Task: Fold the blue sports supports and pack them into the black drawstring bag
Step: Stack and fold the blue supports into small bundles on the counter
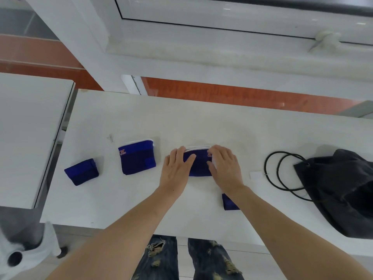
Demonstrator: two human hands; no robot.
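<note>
A folded blue support with white edges lies at the middle of the white table. My left hand lies flat on its left side and my right hand on its right side, fingers straight. Another folded blue support with an orange logo lies to the left, and a smaller folded one further left. A fourth blue piece shows partly under my right forearm. The black drawstring bag lies at the right, its cords looped on the table.
A small white tag lies beside the cords. A second white table stands to the left across a narrow gap. A white window sill runs behind. A white stool-like object stands on the floor at the lower left.
</note>
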